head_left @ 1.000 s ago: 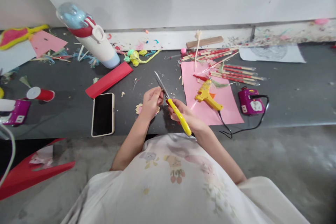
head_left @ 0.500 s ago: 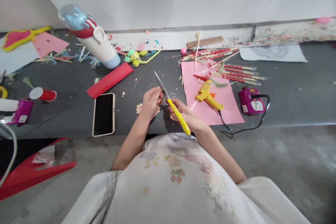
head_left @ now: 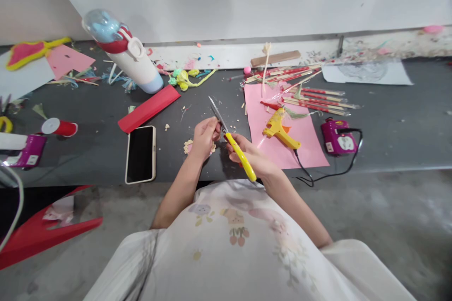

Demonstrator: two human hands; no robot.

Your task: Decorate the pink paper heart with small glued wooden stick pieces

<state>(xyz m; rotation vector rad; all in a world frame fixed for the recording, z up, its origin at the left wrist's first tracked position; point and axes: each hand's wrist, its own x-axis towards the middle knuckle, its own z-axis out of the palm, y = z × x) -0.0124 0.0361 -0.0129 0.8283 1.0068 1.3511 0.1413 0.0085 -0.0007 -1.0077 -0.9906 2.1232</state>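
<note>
The bottle [head_left: 123, 51] was topped by a clear dome, its contents hidden by the opaque body. Sticks [head_left: 316, 100] were enclosed in clear wrappers. The yellow-handled scissors [head_left: 241, 157] were gripped by the closed right hand [head_left: 251, 154] near the table's [head_left: 95, 162] front edge. The left hand's [head_left: 205, 138] fingers were pinched together beside the blades; whether anything was held could not be told. A pink piece [head_left: 189, 147] was partly covered by that hand. A purple box [head_left: 34, 151] was cut off at left.
</note>
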